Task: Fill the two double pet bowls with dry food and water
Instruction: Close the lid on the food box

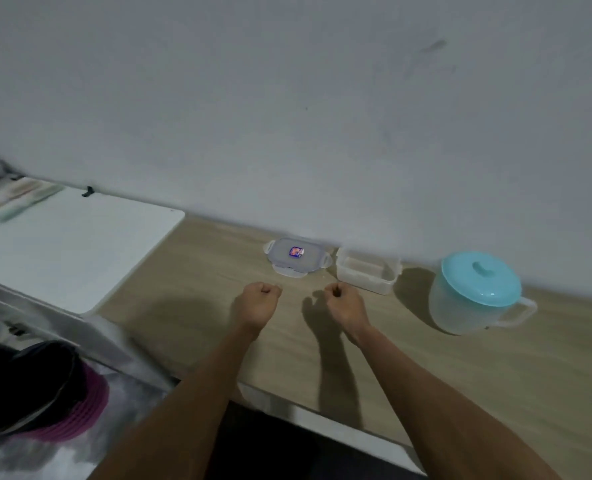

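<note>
My left hand (pixel 258 303) and my right hand (pixel 343 301) hover over the wooden tabletop (pixel 426 375), both curled into fists with nothing in them. Just beyond them, against the wall, lies a clear container lid (pixel 296 257) with snap tabs and a small blue sticker. To its right stands an open clear plastic container (pixel 369 270); what is inside cannot be made out. Farther right sits a translucent pitcher (pixel 467 306) with a turquoise lid (pixel 480 277) and a side handle. No pet bowls are in view.
A white board or table surface (pixel 72 244) lies to the left, with pastel items (pixel 13 202) at its far corner. Below left are a dark and magenta object (pixel 62 400) and a white frame. The grey wall (pixel 287 98) backs the table.
</note>
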### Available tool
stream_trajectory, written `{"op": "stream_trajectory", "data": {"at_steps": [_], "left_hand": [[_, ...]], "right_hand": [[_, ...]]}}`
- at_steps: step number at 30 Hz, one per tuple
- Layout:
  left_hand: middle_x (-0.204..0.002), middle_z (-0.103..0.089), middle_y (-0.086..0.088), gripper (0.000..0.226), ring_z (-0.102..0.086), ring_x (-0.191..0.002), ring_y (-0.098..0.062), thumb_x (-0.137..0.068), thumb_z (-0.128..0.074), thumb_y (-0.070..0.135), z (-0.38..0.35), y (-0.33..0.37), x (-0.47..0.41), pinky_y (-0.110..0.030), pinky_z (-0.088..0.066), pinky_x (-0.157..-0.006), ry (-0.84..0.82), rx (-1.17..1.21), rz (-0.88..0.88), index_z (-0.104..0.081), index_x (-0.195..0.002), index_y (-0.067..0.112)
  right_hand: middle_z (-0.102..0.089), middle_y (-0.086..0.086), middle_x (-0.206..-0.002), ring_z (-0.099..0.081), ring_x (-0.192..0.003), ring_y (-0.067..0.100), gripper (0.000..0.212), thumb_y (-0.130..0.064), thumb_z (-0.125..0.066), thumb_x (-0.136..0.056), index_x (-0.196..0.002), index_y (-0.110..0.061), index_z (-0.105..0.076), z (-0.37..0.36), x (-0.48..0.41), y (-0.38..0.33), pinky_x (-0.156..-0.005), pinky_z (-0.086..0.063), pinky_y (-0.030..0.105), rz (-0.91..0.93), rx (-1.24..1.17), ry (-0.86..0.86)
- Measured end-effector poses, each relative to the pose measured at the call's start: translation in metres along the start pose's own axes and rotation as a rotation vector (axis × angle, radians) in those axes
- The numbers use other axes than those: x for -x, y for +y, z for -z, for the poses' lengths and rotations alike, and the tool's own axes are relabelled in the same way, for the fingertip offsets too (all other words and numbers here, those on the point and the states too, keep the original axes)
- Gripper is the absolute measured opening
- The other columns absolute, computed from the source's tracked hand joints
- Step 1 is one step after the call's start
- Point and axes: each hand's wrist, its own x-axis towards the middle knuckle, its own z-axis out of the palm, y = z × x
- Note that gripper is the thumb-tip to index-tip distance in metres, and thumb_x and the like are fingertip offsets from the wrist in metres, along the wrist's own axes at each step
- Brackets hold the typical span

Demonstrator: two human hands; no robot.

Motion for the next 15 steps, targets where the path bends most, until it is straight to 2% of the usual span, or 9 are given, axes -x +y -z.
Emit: {"op": "stream_trajectory", "data": {"at_steps": [2, 4, 6, 9, 11, 13, 15], "left_hand": [[-0.058, -0.058, -0.006, 0.030, -0.066, -0.073, -0.030, -0.070, -0.057, 0.052, 0.001, -0.006, -0.043, -0.038, -0.055, -0.078, -0.034, -0.071, -0.012, -0.063, -0.064, 0.023], [-0.052, -0.052, -0.002, 0.035, -0.060, -0.064, -0.030, -0.072, -0.056, 0.053, 0.003, -0.007, -0.077, -0.039, -0.054, -0.071, -0.074, -0.087, -0.009, -0.058, -0.061, 0.020], [-0.058, -0.063, -0.001, 0.041, -0.065, -0.067, -0.026, -0.071, -0.055, 0.056, 0.007, -0.002, -0.096, -0.040, -0.055, -0.072, -0.090, -0.091, -0.004, -0.061, -0.064, 0.016], [-0.076, -0.070, -0.009, 0.045, -0.067, -0.079, -0.031, -0.070, -0.052, 0.058, -0.002, -0.005, -0.130, -0.041, -0.056, -0.074, -0.126, -0.094, 0.019, -0.062, -0.069, 0.014], [-0.095, -0.072, -0.012, 0.048, -0.066, -0.089, -0.032, -0.071, -0.054, 0.058, 0.000, 0.007, -0.127, -0.040, -0.055, -0.079, -0.119, -0.079, 0.022, -0.066, -0.086, 0.014], [-0.111, -0.068, -0.011, 0.052, -0.062, -0.097, -0.031, -0.081, -0.060, 0.048, -0.001, 0.015, -0.127, -0.036, -0.052, -0.083, -0.126, -0.020, 0.028, -0.066, -0.111, 0.007], [-0.117, -0.065, -0.013, 0.047, -0.061, -0.100, -0.030, -0.088, -0.064, 0.034, -0.009, 0.018, -0.134, -0.031, -0.047, -0.077, -0.118, 0.026, 0.052, -0.062, -0.121, 0.001]], "right_hand": [[-0.071, 0.013, -0.100, -0.063, -0.101, 0.032, 0.016, -0.016, -0.057, -0.091, -0.094, -0.005, -0.068, -0.019, -0.017, -0.010, -0.091, -0.049, 0.040, 0.003, 0.036, 0.034], [-0.071, 0.016, -0.105, -0.063, -0.103, 0.033, 0.016, -0.016, -0.057, -0.092, -0.098, -0.005, -0.068, -0.036, -0.037, -0.020, -0.088, -0.047, 0.036, 0.010, 0.086, 0.063], [-0.068, 0.019, -0.112, -0.062, -0.106, 0.035, 0.021, -0.016, -0.057, -0.093, -0.108, -0.003, -0.064, -0.051, -0.057, -0.027, -0.090, -0.047, 0.038, 0.035, 0.156, 0.070], [-0.057, 0.024, -0.125, -0.053, -0.119, 0.039, 0.036, -0.020, -0.057, -0.092, -0.122, 0.001, -0.056, -0.066, -0.088, -0.030, -0.100, -0.044, 0.041, 0.062, 0.287, 0.107], [-0.048, 0.027, -0.134, -0.045, -0.127, 0.041, 0.046, -0.020, -0.056, -0.093, -0.131, 0.003, -0.048, -0.073, -0.102, -0.034, -0.106, -0.039, 0.042, 0.053, 0.355, 0.113], [-0.045, 0.027, -0.137, -0.040, -0.130, 0.040, 0.050, -0.024, -0.054, -0.094, -0.136, 0.001, -0.042, -0.078, -0.114, -0.036, -0.108, -0.034, 0.041, 0.047, 0.450, 0.144], [-0.044, 0.027, -0.139, -0.038, -0.132, 0.039, 0.052, -0.026, -0.052, -0.094, -0.138, 0.000, -0.039, -0.081, -0.125, -0.035, -0.109, -0.030, 0.040, 0.028, 0.522, 0.161]]}}
